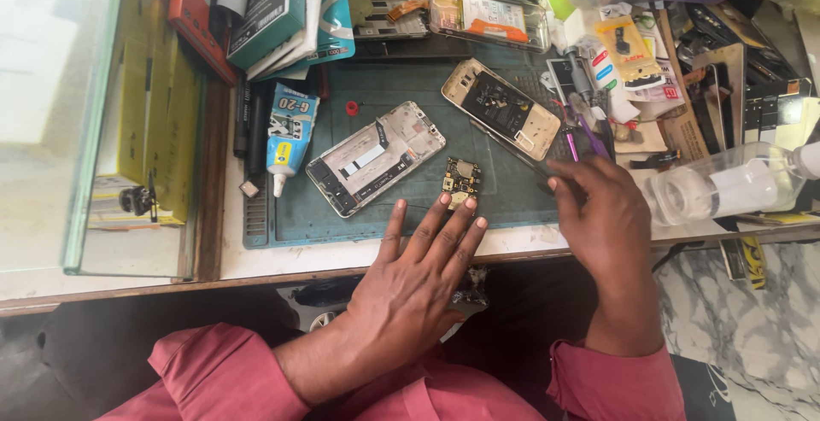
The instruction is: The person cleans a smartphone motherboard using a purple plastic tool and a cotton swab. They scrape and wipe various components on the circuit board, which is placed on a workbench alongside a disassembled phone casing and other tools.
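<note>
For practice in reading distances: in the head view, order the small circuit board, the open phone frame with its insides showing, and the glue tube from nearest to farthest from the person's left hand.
1. Small circuit board, at the fingertips of the left hand.
2. Open phone frame, up-left on the mat.
3. Glue tube, at the mat's left edge.

The small circuit board (462, 182) is lying flat on the green mat, dark with gold contacts, and it is sitting right at the fingertips of the left grip (408, 289), just touching them. The thin metal tool (512, 152) is slanting up and away from the right grip (602, 216), which is pinching its near end, its tip pointing past the board's far side.
</note>
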